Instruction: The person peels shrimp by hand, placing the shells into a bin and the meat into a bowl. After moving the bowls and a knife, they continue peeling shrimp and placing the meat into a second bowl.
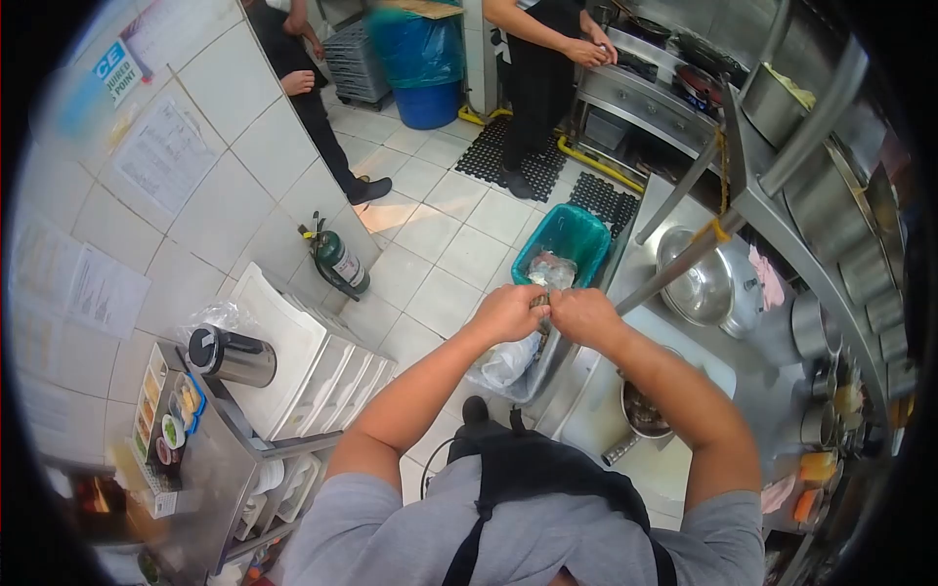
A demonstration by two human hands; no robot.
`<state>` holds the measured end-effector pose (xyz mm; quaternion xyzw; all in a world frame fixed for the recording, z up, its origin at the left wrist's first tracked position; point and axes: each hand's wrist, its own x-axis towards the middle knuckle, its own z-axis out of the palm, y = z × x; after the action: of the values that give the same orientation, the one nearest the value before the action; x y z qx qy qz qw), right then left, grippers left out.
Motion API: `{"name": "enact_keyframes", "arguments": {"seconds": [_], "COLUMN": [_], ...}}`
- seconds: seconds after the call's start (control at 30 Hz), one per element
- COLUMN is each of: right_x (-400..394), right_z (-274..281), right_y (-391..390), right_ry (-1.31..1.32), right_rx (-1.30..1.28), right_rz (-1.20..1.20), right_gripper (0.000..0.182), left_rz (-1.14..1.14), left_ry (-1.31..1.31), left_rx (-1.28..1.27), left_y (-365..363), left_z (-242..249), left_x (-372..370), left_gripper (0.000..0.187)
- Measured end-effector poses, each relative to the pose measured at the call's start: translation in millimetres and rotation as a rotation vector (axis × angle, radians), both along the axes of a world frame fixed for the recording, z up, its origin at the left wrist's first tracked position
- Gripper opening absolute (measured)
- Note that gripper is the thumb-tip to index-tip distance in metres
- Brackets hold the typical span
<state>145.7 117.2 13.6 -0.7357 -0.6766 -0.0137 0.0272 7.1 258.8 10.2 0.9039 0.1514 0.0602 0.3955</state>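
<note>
My left hand and my right hand meet knuckle to knuckle in front of me, both with fingers closed. Between their fingertips a small greyish-brown piece shows; I cannot tell what it is. Just beyond them stands a bin with a green liner, with crumpled clear plastic in it. Below my hands a white plastic bag lies in a grey tub. Under my right forearm, a metal pot with dark contents rests on a white cutting board, partly hidden by the arm.
A steel bowl sits on the counter at right, beneath a metal shelf post. Two people stand farther back, one at the stove. On the left are white drawers, a steel flask and a fire extinguisher.
</note>
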Motion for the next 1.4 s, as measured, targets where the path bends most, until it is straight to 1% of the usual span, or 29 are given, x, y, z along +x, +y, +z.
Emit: {"name": "enact_keyframes", "arguments": {"seconds": [0.03, 0.07, 0.1, 0.13, 0.2, 0.23, 0.27, 0.33, 0.37, 0.4, 0.43, 0.47, 0.5, 0.53, 0.57, 0.63, 0.67, 0.7, 0.73, 0.77, 0.9, 1.0, 1.03, 1.13, 1.17, 1.23, 1.3, 1.37, 1.4], "right_x": [1, 3, 6, 7, 10, 12, 17, 24, 25, 27, 32, 38, 43, 43, 44, 43, 45, 45, 45, 48, 48, 35, 30, 12, 8, -2, -14, -22, -26], "right_z": [-3, -11, -21, -28, -43, -46, -45, -35, -22, -15, -17, -18, -19, -6, 7, 33, 41, 48, 54, 53, 49, 42, 36, 11, 1, -10, -11, -13, -15], "right_y": [1, 2, 3, 2, -3, -8, -8, -7, -5, -5, -9, -16, -24, -32, -45, -74, -93, -113, -135, -157, -238, -284, -296, -328, -337, -349, -360, -365, -366], "right_ry": [-0.021, -0.02, -0.089, -0.153, -0.119, -0.097, -0.033, 0.033, 0.188, 0.345, 0.351, 0.408, 0.463, 0.467, 0.544, 0.625, 0.74, 0.854, 0.849, 0.847, 0.883, 0.961, 0.965, 1.02, 1.021, 1.081, 1.068, 1.058, 1.024], "right_rx": [-0.063, -0.068, -0.155, -0.244, -0.328, -0.4, -0.387, -0.388, -0.354, -0.31, -0.303, -0.224, -0.144, -0.136, -0.124, -0.107, -0.047, 0.016, 0.092, 0.102, 0.336, 0.43, 0.446, 0.535, 0.549, 0.651, 0.652, 0.648, 0.669], "right_rz": [-0.002, -0.008, 0.037, 0.077, 0.024, -0.008, -0.071, -0.149, -0.229, -0.305, -0.314, -0.304, -0.292, -0.299, -0.329, -0.383, -0.399, -0.421, -0.443, -0.487, -0.706, -0.906, -0.922, -0.934, -0.945, -0.978, -1.005, -1.031, -1.005], "right_gripper": [0.013, 0.013, 0.013, 0.014, 0.015, 0.016, 0.019, 0.024, 0.032, 0.041, 0.041, 0.049, 0.057, 0.057, 0.056, 0.056, 0.053, 0.051, 0.046, 0.046, 0.036, 0.032, 0.032, 0.033, 0.033, 0.034, 0.033, 0.032, 0.032], "left_rz": [0.0, -0.012, -0.029, -0.045, -0.02, 0.022, 0.027, -0.011, -0.028, 0.022, 0.076, 0.068, 0.085, 0.102, 0.094, 0.056, 0.03, 0.026, 0.017, -0.022, -0.101, -0.296, -0.315, -0.389, -0.405, -0.46, -0.464, -0.554, -0.566], "left_ry": [-0.001, 0.032, 0.064, 0.066, 0.04, 0.034, 0.053, -0.137, -0.135, -0.084, -0.03, -0.025, -0.013, 0.001, 0.009, 0.017, 0.03, 0.016, 0.005, 0.026, 0.073, -0.006, 0.004, -0.048, -0.043, -0.235, -0.195, -0.299, -0.331], "left_rx": [-0.004, 0.069, 0.143, 0.136, 0.24, 0.249, 0.217, 0.06, 0.052, -0.232, -0.508, -0.5, -0.678, -0.857, -0.852, -0.992, -0.994, -0.962, -0.933, -0.941, -0.814, -0.574, -0.567, -0.266, -0.26, 0.047, 0.09, 0.251, 0.209], "left_y": [2, 2, 2, 4, 8, 11, 16, 38, 40, 44, 45, 44, 40, 36, 32, 18, 10, 2, -9, -22, -68, -105, -118, -166, -179, -201, -215, -220, -222], "left_z": [-2, -4, -6, -3, 1, 5, 14, -12, -15, -14, -12, -11, -10, -8, -6, 1, 1, 1, 2, 4, 21, 23, 25, 40, 38, 34, 27, 9, 12], "left_x": [0, 0, 1, 2, 5, 4, 2, -1, -3, -4, -4, -3, -4, -4, -4, -1, 4, 8, 13, 19, 42, 61, 69, 85, 91, 102, 105, 106, 105], "left_gripper": [0.028, 0.027, 0.026, 0.026, 0.025, 0.026, 0.026, 0.031, 0.031, 0.031, 0.03, 0.03, 0.027, 0.025, 0.025, 0.021, 0.021, 0.021, 0.021, 0.021, 0.021, 0.023, 0.023, 0.027, 0.027, 0.028, 0.029, 0.032, 0.032]}}
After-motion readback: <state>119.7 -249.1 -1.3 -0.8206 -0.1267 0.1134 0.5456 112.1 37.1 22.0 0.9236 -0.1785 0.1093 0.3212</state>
